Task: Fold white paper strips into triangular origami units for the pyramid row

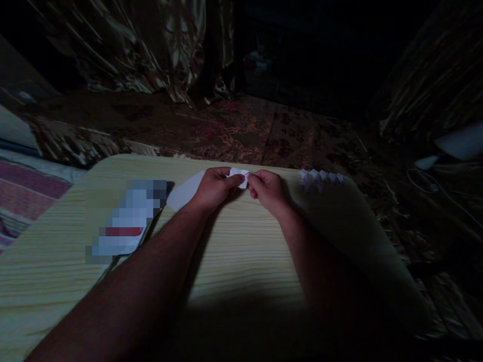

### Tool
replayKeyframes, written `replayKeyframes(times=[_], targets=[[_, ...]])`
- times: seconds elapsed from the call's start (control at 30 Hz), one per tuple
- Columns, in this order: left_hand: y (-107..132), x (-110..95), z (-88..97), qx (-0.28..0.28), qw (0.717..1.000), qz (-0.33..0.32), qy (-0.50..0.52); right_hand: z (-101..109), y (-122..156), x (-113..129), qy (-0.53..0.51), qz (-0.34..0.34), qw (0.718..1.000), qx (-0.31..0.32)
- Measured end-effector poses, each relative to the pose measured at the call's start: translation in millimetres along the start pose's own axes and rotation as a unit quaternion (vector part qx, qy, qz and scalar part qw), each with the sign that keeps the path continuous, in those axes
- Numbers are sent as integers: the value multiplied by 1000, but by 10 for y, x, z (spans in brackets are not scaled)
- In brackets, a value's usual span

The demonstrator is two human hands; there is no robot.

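A small piece of folded white paper [239,177] is held between my two hands above the far part of the wooden table [245,251]. My left hand [217,187] grips its left side, with the thumb lying across the paper. At its right edge, my right hand [268,188] pinches the paper between thumb and curled fingers. White paper sheets [185,192] lie on the table just left of my left hand. Several small folded white paper shapes [320,176] stand in rows to the right of my right hand.
A blurred-out flat object [130,216] with a dark edge lies on the table's left. Patterned brown fabric [234,128] covers a surface behind the table, below shiny curtains [169,50]. At the right are a white object [462,142] and a cable [418,185]. The room is dim.
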State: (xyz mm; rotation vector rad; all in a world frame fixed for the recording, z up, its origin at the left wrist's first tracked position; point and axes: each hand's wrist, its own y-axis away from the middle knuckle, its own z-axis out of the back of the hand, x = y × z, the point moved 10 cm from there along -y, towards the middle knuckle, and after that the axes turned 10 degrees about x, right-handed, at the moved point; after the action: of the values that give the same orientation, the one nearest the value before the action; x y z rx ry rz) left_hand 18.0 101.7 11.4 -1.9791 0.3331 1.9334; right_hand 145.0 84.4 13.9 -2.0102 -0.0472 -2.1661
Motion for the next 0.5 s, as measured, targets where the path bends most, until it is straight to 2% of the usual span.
replayKeyframes(times=[0.5], targets=[[-4,12,2,4,1000,0,-7,-23,-2,-17,-12,3,1000,14]])
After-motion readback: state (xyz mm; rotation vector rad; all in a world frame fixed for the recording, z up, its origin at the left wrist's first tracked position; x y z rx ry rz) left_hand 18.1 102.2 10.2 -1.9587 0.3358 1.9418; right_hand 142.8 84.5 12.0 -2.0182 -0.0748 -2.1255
